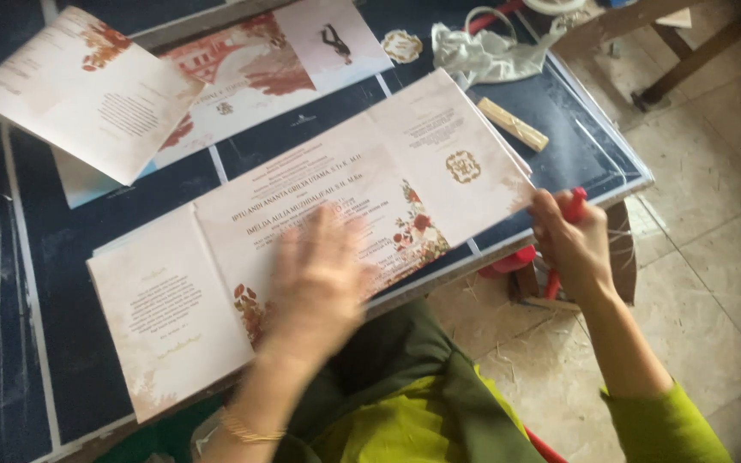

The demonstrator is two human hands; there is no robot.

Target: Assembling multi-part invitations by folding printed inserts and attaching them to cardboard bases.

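Cream unfolded card [319, 231] lay under the blurred left hand [319, 279], pressed flat and open; the right hand [572, 244] clenched a red tool [573, 206] at its edge.

Dark blue table [62, 257] stands on a pale tiled floor [713, 214].

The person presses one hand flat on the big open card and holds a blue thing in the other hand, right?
Not blue. The head view shows the right hand gripping a red thing; the left hand does lie flat on the open card.
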